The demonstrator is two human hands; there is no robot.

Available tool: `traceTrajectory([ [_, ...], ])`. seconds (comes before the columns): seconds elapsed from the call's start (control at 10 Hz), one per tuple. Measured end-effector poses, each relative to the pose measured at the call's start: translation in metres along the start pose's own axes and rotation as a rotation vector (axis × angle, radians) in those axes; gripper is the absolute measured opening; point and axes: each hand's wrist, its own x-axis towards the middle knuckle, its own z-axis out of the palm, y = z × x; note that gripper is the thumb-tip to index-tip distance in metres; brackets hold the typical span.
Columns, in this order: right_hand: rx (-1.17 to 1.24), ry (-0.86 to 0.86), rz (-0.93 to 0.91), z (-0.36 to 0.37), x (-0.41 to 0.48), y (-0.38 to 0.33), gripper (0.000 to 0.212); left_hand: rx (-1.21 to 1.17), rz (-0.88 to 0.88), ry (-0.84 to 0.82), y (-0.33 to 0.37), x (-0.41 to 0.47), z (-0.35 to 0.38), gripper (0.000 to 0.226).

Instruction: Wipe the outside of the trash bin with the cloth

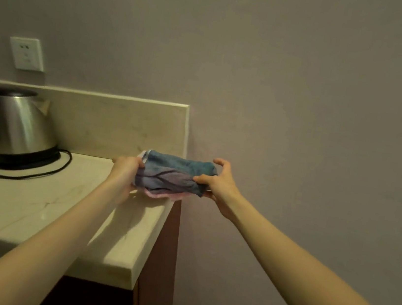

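A folded cloth (173,175), blue-grey on top with a pink layer underneath, is held over the far right corner of a pale stone countertop (31,211). My left hand (126,171) grips its left end. My right hand (218,184) pinches its right end between thumb and fingers, just past the counter's edge. No trash bin is in view.
A steel electric kettle (18,124) on a black base stands at the counter's back left, its black cord (44,171) trailing across the surface. A white wall socket (26,53) sits above it. A low backsplash (111,124) lines the plain wall. Dark cabinet sides run below the counter.
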Motion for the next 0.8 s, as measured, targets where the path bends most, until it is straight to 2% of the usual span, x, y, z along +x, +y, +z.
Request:
traceTrajectory([
  [0.1,-0.045,-0.041,-0.012,0.030,0.026,0.004,0.062,0.059,0.089,0.007,0.003,0.028,-0.014,0.044],
  [0.2,-0.092,-0.106,0.002,0.052,0.050,0.009,0.065,0.071,0.124,0.029,0.003,0.053,-0.024,0.040],
  [0.4,-0.291,-0.141,0.064,0.067,0.084,0.038,0.087,0.141,0.211,-0.060,-0.014,0.080,-0.033,0.046],
  [0.5,-0.380,-0.164,0.054,0.064,0.090,0.052,0.085,0.269,0.248,-0.083,-0.025,0.090,-0.035,0.046],
  [0.6,-0.408,-0.163,0.026,0.061,0.089,0.051,0.077,0.420,0.302,-0.080,-0.025,0.090,-0.036,0.035],
  [0.8,-0.309,-0.128,0.023,0.036,0.073,0.040,0.055,0.635,0.437,-0.061,-0.022,0.078,-0.033,0.034],
])
